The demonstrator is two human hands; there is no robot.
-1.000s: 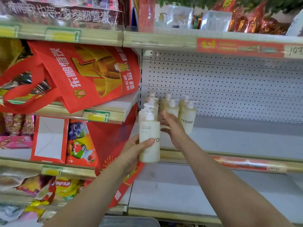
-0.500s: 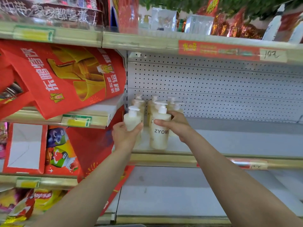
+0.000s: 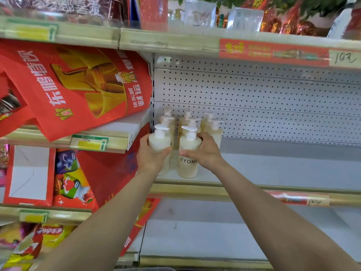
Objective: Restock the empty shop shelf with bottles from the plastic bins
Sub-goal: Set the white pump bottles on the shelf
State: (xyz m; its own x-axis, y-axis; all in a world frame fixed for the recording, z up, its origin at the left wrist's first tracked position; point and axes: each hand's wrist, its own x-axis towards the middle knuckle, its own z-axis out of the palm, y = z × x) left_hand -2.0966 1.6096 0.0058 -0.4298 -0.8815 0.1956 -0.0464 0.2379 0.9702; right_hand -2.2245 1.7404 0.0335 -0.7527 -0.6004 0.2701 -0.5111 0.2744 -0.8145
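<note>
While the left hand (image 3: 150,156) wraps one pump bottle (image 3: 159,142) and the right hand (image 3: 206,153) clasps the ZYOME bottle (image 3: 187,163) at the front left corner of the shelf (image 3: 273,169), a careless nudge could topple the packed bottles (image 3: 214,131) behind, or tip one off the edge
</note>
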